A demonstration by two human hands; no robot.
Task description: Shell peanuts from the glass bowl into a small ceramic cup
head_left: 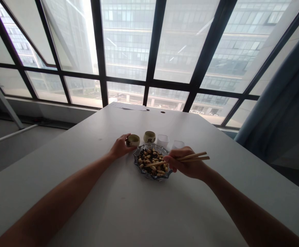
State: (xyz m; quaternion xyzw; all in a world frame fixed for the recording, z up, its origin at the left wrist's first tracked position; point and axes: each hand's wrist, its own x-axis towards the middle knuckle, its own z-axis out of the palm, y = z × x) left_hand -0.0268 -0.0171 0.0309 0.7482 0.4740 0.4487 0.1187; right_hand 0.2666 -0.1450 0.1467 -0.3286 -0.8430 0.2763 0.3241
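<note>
My right hand [185,162] is closed around a pair of wooden chopsticks [196,157], their tips among the nuts in a scalloped glass bowl [142,171]. The bowl holds pale nuts [153,158], which look like pistachios or peanuts, mixed with small dark seeds. At the bowl's far left, my left hand [122,146] grips a small cream ceramic cup [134,140] from its left side, fingers wrapped round it. The cup stands upright, with dark marks on its outside. Whether anything lies inside the cup is too small to tell.
A second ceramic cup [149,137] with a dark character stands behind the bowl. To its right are two clear plastic cups, one whole [162,140] and one partly behind my right hand [178,144]. Papers [130,106] lie at the white table's [113,212] far end, by the windows.
</note>
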